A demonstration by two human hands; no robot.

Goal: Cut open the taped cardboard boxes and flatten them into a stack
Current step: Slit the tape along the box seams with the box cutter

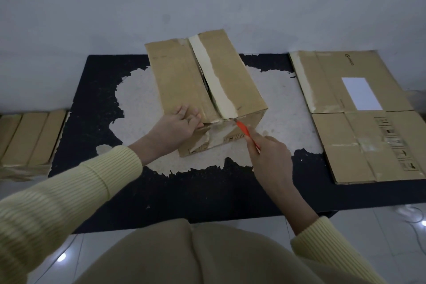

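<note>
While our left hand (pixel 178 123) lies flat, fingers spread, on the box (pixel 202 90) at its near edge, our right hand (pixel 268 157) has its fingers closed round the orange cutter (pixel 244 132); its tip meets the tape seam (pixel 213 78) just beyond those fingers; the seam's long axis runs away from us, so we judge the right hand nearer the cut; flattened boxes (pixel 359 117) lie well right of it on the worktop (pixel 207 191).

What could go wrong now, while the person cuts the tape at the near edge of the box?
1. The left hand presses the box close beside the orange cutter; a slip might reach its fingers.
2. The right hand seems to draw the cutter toward the body, so a sudden release may bring the blade nearer.
3. The tape looks torn and might snag.
</note>
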